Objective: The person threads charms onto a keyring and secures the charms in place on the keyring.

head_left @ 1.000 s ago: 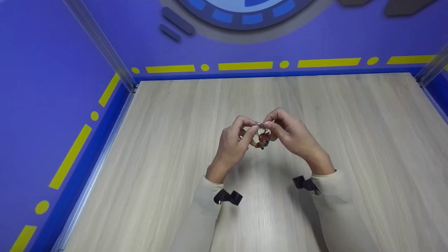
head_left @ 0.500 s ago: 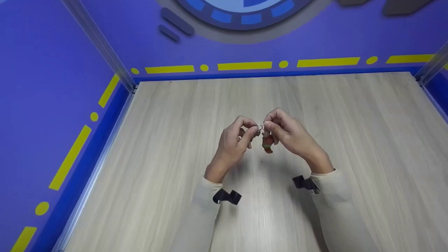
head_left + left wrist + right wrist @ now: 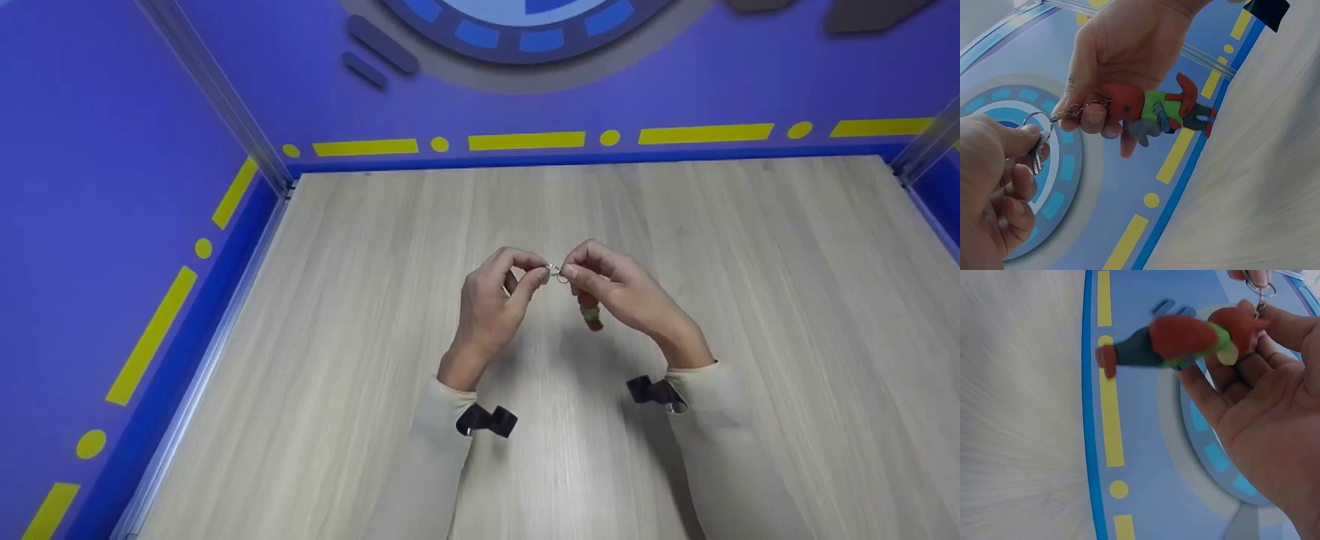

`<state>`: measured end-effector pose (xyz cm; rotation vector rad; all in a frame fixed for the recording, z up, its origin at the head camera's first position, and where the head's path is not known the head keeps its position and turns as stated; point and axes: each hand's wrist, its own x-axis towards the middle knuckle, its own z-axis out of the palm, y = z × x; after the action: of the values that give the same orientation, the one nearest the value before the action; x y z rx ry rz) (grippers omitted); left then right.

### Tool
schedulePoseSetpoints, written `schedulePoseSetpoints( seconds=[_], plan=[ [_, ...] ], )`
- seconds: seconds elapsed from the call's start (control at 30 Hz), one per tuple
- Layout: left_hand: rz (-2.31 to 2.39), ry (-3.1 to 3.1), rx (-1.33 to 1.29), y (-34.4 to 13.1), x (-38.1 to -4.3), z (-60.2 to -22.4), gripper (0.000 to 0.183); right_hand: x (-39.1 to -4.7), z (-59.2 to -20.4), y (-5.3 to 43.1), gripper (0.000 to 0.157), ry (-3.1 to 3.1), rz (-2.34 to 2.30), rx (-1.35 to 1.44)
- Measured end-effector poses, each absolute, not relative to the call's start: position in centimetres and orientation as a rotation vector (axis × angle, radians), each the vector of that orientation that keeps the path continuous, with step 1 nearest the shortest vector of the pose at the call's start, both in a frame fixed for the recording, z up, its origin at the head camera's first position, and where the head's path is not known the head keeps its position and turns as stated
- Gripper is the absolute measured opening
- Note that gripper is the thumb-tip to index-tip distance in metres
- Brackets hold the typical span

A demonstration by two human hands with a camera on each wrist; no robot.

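Note:
Between finger and thumb, my left hand pinches a metal key ring with small keys bunched under the thumb. My right hand pinches the short metal chain that is linked to that ring. From the chain hangs a soft figure keychain with a red head, green top, dark legs and red feet. In the left wrist view it lies against the right hand's lower fingers. The right wrist view shows the figure from its other side, partly blurred. Both hands are close together above the table.
A pale wood-grain table lies below the hands. Blue panels with yellow dashes rise at its back and left side. Black straps are on both sleeves.
The figure, earlier hanging between the hands, now hangs lower and further right, beneath the right hand. My left hand has drawn slightly left, and the metal ring shows between the fingertips.

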<state>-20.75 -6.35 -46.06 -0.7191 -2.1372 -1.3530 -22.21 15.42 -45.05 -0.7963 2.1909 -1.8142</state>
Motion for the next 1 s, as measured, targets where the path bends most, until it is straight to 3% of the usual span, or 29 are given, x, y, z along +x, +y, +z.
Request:
schedulePoseSetpoints(
  seconds=[0.43, 1.0],
  plan=[
    [-1.36, -2.015, -0.708, -6.2, -20.5, -45.7, 0.007, -22.8, -45.4, 15.6, 0.012, 1.934, -1.725, -0.894],
    [-1.424, -1.943, -0.64, -7.0, -20.7, -45.3, 0.009, -23.2, -46.2, 15.9, 0.032, 2.053, -1.618, -0.883]
  ],
)
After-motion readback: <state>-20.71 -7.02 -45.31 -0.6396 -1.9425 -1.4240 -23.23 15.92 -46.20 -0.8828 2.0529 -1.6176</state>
